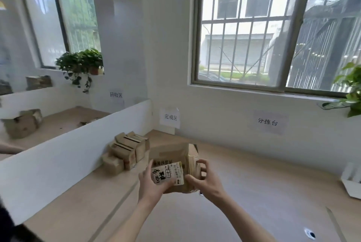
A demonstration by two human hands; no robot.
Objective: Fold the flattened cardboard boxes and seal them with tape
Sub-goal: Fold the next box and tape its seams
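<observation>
Both arms reached forward over the wooden table, and between them the person held a folded cardboard box raised a little above the tabletop. The left hand gripped the box's near left side, its thumb lying over a white shipping label with bold black marks. The right hand clasped the box's right end, fingers curled round the corner. Just beyond and to the left, a stack of small finished boxes sat against the white divider panel, near the table's back corner. On the wall behind hung a paper sign above that corner and another sign further right. Past the divider lay a second wooden surface with a larger brown box on it, blurred. A potted trailing plant stood on the left windowsill, and the barred window filled the far wall.
</observation>
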